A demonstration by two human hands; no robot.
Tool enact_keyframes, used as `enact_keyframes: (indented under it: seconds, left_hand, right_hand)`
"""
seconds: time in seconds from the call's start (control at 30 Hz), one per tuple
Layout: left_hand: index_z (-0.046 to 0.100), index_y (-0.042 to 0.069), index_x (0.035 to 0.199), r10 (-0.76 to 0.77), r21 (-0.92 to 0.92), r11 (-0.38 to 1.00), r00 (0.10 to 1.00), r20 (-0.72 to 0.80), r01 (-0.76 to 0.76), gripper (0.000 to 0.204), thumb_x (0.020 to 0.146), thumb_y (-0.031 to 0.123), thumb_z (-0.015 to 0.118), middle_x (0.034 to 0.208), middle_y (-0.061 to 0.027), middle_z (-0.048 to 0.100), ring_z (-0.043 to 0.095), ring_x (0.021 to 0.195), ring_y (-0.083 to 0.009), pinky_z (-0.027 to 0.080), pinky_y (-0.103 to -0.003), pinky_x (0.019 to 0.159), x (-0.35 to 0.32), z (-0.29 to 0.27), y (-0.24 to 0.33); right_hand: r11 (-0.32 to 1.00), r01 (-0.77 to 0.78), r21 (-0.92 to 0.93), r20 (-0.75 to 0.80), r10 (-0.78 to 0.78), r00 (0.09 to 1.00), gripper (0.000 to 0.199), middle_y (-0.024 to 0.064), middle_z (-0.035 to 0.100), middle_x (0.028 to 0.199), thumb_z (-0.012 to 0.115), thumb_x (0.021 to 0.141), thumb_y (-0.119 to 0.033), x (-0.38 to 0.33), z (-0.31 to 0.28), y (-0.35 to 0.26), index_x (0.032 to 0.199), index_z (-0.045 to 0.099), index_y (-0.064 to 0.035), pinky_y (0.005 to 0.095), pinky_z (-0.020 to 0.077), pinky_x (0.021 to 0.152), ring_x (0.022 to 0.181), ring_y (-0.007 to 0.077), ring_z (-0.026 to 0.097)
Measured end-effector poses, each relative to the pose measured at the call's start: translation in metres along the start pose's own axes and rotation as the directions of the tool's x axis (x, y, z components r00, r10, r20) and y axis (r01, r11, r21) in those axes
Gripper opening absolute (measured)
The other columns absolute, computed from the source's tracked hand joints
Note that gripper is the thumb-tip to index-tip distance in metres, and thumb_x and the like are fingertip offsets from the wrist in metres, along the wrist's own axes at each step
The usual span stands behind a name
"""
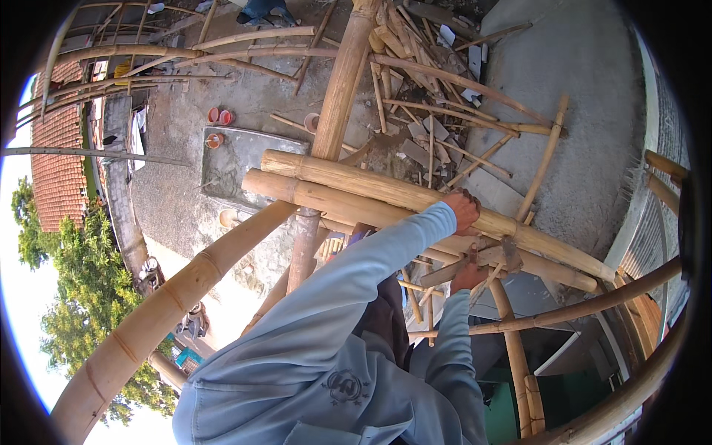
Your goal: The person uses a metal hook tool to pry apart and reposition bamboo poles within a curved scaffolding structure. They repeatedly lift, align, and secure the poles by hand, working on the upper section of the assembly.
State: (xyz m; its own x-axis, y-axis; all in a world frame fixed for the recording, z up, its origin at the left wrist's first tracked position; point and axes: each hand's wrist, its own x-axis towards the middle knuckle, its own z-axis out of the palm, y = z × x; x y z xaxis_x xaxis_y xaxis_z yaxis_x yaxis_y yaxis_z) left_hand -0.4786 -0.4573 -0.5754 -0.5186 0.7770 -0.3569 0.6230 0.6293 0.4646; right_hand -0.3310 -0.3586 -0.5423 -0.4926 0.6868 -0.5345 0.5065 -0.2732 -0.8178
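Two thick bamboo poles lie side by side across the middle, a far bamboo pole (371, 185) and a near bamboo pole (337, 202). My left hand (463, 210) is closed against the far pole, its fingers curled downward; whatever they pinch is hidden. Just nearer to me, my right hand (469, 276) grips the wooden handle of what looks like a hammer. Its brownish hammer head (511, 254) is beside the poles, to the right of both hands. From this angle I cannot tell whether the head touches the bamboo.
An upright bamboo post (343, 89) rises behind the poles. A thick slanting bamboo pole (182, 289) runs to the lower left. Far below lie a heap of bamboo scraps (415, 52), a mortar trough (245, 141) and red buckets (219, 116). A curved pole (586, 305) crosses at right.
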Motion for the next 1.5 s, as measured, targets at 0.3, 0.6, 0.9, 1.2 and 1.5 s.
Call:
enact_keyframes:
  seconds: [0.3,0.6,0.9,1.2,1.5]
  left_hand:
    - [0.073,0.002,0.108,0.060,-0.063,0.996,0.998,0.036,-0.057,0.072,0.093,0.069,0.052,0.100,-0.0160,0.076,0.074,0.095,-0.0313,0.056,-0.047,0.079,0.004,-0.004,-0.010]
    - [0.069,-0.004,0.116,-0.031,0.051,0.998,0.999,-0.017,0.032,0.081,0.094,0.071,0.049,0.098,-0.0198,0.076,0.074,0.096,-0.0342,0.056,-0.048,0.084,0.009,0.006,0.003]
    - [0.061,-0.008,0.123,-0.007,0.081,0.997,0.999,0.037,0.004,0.086,0.092,0.072,0.053,0.111,-0.0280,0.070,0.067,0.109,-0.0395,0.054,-0.048,0.092,-0.001,-0.007,-0.001]
    - [0.058,-0.004,0.125,-0.093,-0.006,0.996,0.995,-0.018,0.093,0.084,0.086,0.070,0.063,0.112,-0.0231,0.070,0.067,0.108,-0.0360,0.057,-0.047,0.090,0.002,0.004,0.003]
    - [0.065,0.004,0.125,-0.513,-0.959,0.185,0.853,0.094,0.216,0.076,0.095,0.072,0.048,0.097,-0.0157,0.070,0.065,0.087,-0.0322,0.053,-0.042,0.075,-0.024,-0.077,-0.025]
  right_hand:
    - [0.994,-0.063,0.085,-0.026,0.065,0.998,0.056,0.0156,0.060,0.131,0.078,0.091,-0.009,0.011,-0.009,0.010,0.137,0.051,0.0078,0.0380,0.0590,0.088,0.108,0.0245,0.065]
    - [0.995,-0.071,0.074,0.010,0.070,0.997,0.057,0.0154,0.062,0.129,0.080,0.089,-0.009,0.008,-0.002,0.012,0.136,0.053,0.0066,0.0373,0.0588,0.090,0.107,0.0247,0.066]
    - [0.999,0.037,0.004,-0.026,-0.037,0.999,0.041,0.0109,0.071,0.108,0.082,0.089,-0.021,0.013,-0.017,0.033,0.117,0.066,0.0054,0.0326,0.0537,0.077,0.090,0.0170,0.065]
    - [0.956,0.079,-0.284,-0.088,-0.108,0.990,0.054,0.0172,0.074,0.105,0.082,0.086,-0.037,0.019,-0.021,0.034,0.117,0.065,0.0038,0.0418,0.0535,0.090,0.099,0.0298,0.070]
    - [0.974,0.010,-0.228,0.035,-0.002,0.999,0.023,0.0108,0.069,0.085,0.076,0.089,-0.006,-0.023,-0.006,-0.044,0.104,0.062,0.0025,0.0337,0.0499,0.051,0.056,0.0170,0.060]
